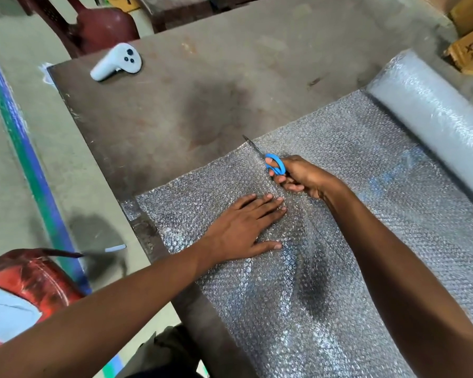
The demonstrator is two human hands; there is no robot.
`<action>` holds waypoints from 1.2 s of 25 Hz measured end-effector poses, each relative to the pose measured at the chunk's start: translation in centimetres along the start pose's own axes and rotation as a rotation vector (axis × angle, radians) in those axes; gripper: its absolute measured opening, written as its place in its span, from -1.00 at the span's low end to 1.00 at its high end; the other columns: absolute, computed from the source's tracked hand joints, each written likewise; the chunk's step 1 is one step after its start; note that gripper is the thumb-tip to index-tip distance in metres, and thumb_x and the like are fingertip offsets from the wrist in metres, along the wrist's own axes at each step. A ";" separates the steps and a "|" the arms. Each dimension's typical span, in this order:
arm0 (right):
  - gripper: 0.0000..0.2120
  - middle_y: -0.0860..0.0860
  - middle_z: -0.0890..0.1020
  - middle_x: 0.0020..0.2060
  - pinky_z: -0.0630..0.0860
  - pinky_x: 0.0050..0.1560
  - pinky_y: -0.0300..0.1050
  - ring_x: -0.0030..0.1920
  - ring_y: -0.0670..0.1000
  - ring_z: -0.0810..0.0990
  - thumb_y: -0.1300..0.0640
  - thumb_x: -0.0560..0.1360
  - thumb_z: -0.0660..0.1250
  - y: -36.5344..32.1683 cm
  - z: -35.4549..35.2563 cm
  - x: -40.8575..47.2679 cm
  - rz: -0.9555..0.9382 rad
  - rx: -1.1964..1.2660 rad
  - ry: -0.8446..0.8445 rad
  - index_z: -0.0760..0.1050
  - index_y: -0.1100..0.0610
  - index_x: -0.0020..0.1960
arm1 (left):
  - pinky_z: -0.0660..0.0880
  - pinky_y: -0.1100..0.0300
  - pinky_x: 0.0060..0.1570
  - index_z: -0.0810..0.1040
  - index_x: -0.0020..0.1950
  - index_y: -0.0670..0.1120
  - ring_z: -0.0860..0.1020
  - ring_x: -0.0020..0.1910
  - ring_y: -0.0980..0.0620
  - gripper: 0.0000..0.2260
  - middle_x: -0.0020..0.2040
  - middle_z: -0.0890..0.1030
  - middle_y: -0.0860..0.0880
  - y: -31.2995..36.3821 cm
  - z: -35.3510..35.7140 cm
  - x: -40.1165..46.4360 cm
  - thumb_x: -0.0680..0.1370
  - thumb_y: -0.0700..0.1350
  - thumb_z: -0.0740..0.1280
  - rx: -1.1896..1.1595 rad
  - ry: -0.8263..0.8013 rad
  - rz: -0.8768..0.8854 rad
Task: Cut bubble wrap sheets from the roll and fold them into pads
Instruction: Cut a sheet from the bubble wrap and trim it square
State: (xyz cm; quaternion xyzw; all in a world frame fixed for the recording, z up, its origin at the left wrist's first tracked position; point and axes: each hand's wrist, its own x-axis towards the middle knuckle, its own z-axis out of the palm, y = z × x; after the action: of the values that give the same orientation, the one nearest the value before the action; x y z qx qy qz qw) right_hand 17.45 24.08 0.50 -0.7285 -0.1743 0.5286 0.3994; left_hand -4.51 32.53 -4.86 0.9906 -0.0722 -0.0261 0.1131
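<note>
two hands: left hand [241, 227] flat, right hand [298, 175] curled

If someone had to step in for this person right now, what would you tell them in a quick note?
Right hand grips the blue scissors, blades near the far edge of the unrolled bubble wrap.
Left hand lies flat on the wrap, holding it down.
The roll lies at the right of the table.
Done: the cut looks almost through.
Left: finish the cut, fold the sheet into a pad.

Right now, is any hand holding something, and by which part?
The right hand grips the scissors by their blue handle loops. The left hand holds nothing; it presses flat on the bubble wrap sheet.
</note>
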 end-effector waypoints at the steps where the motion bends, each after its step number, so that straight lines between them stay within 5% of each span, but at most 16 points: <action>1: -0.67 -0.04 0.47 -0.42 0.11 -0.61 -0.21 -0.57 -0.10 0.24 -0.11 0.68 0.33 -0.1 0.2 -0.1 -0.016 0.012 -0.004 0.57 0.14 -0.06 | -0.02 -0.12 0.66 0.01 0.73 0.06 -0.02 0.71 -0.02 -0.23 0.72 0.05 -0.02 0.0 0.1 0.0 0.65 0.48 -0.12 0.002 0.001 0.002; 6: -0.70 -0.03 0.49 -0.39 0.17 -0.60 -0.27 -0.55 -0.11 0.27 -0.09 0.70 0.31 -1.8 0.8 -0.6 -0.146 0.095 0.086 0.56 0.11 -0.05 | -0.04 -0.11 0.66 0.00 0.73 0.06 -0.06 0.71 -0.01 -0.23 0.73 -0.01 0.00 -0.1 0.0 0.0 0.64 0.49 -0.14 -0.002 -0.011 -0.002; 11: -0.65 -0.08 0.61 -0.35 0.45 -0.36 -0.20 -0.45 -0.09 0.45 -0.17 0.71 0.26 0.6 1.9 -4.2 -0.142 -0.220 0.176 0.63 0.06 -0.03 | -0.04 -0.18 0.65 0.02 0.73 0.06 -0.05 0.71 -0.05 -0.21 0.73 -0.07 -0.04 -0.1 -0.3 -0.6 0.63 0.51 -0.14 0.005 -0.010 -0.029; 15: -0.71 0.00 0.72 -0.25 0.45 -0.33 -0.19 -0.34 -0.03 0.62 -0.10 0.73 0.26 3.8 4.2 -6.9 -0.105 -0.171 0.233 0.62 0.09 0.07 | -0.05 -0.22 0.65 0.02 0.72 0.04 0.00 0.70 -0.08 -0.14 0.73 -0.01 -0.08 -0.3 -0.6 -1.4 0.59 0.55 -0.10 -0.002 -0.015 -0.076; 20: -0.79 0.02 0.77 -0.10 0.63 0.05 0.03 -0.07 -0.04 0.76 -0.03 0.71 0.29 6.0 8.3 -10.8 -0.175 0.007 0.486 0.62 0.04 0.20 | 0.04 -0.19 0.65 0.12 0.70 -0.04 0.12 0.68 -0.07 -0.10 0.70 0.16 -0.10 -0.3 -1.2 -1.6 0.57 0.57 -0.04 -0.030 0.017 -0.094; 25: -0.82 0.10 0.75 -0.04 0.68 0.10 0.27 0.03 0.24 0.72 0.02 0.71 0.30 10.1 12.6 -16.0 -0.208 0.085 0.661 0.64 0.07 0.15 | -0.05 -0.12 0.64 0.14 0.70 -0.03 0.15 0.67 -0.07 -0.17 0.69 0.19 -0.08 2.0 -2.8 -3.1 0.61 0.51 0.00 -0.043 0.013 -0.118; 30: -0.77 -0.01 0.75 -0.17 0.57 -0.12 -0.21 -0.16 -0.10 0.71 0.02 0.73 0.28 13.5 15.4 -21.5 -0.245 0.311 0.657 0.67 0.10 0.10 | 0.01 -0.10 0.62 0.13 0.70 -0.08 0.19 0.65 -0.11 -0.21 0.68 0.21 -0.10 7.7 -3.2 -5.6 0.61 0.32 0.23 -0.148 0.013 -0.056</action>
State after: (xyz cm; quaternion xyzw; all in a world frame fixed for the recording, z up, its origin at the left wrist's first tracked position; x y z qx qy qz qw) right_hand -7.00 7.30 1.80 -0.7634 -0.0405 0.2353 0.6002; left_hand -10.85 26.59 0.18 0.9813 -0.0416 -0.0281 0.1857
